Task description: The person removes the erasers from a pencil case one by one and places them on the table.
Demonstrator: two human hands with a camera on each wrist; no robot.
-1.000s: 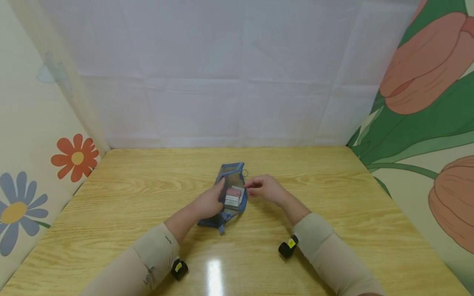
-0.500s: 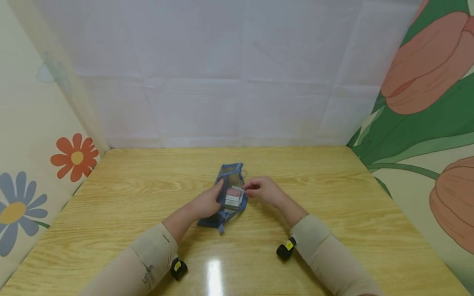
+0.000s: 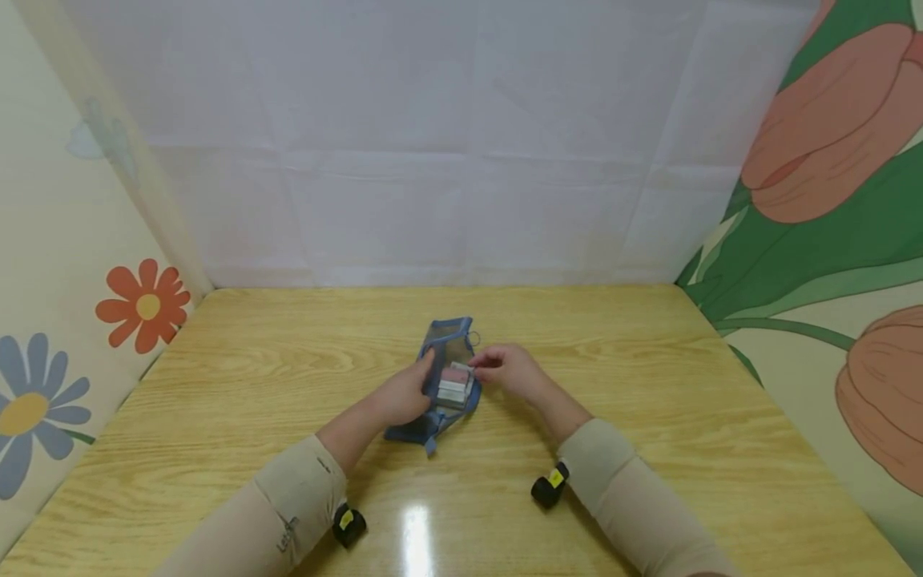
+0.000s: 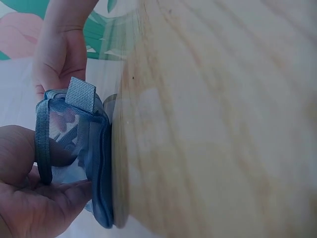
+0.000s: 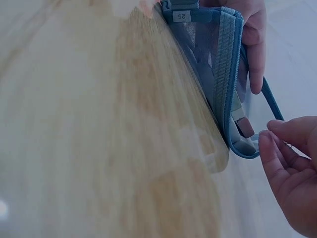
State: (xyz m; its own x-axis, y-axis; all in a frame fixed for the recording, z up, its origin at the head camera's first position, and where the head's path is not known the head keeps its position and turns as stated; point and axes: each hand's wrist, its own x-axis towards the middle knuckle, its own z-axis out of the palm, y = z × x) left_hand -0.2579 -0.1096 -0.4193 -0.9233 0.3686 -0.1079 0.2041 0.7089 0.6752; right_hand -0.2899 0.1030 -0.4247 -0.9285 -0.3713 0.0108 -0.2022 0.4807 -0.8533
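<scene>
A blue-edged mesh zip pouch [image 3: 453,349] sits on the table with its mouth spread wide. My left hand [image 3: 401,396] grips its left side, the thumb lying over the rim. At the right side, my right hand [image 3: 517,373] pinches the blue edge of the opening between thumb and fingertips, as the right wrist view also shows. Inside lie small blocks, one pink [image 3: 454,374] and whitish ones [image 3: 452,392] beside it; a reddish-brown block end [image 5: 244,127] shows through the opening. The left wrist view shows a fabric tab [image 4: 81,94] at the pouch's near end.
The wood-grain table [image 3: 649,344] extends around the pouch on all sides. A white cloth backdrop [image 3: 461,200] hangs behind it, and flower-patterned walls [image 3: 851,264] flank both sides. A thin ring [image 3: 473,338] hangs at the pouch's far right corner.
My right hand has shifted slightly left, its fingertips now closer in against the pouch's edge. The left hand and the pouch stay nearly in place.
</scene>
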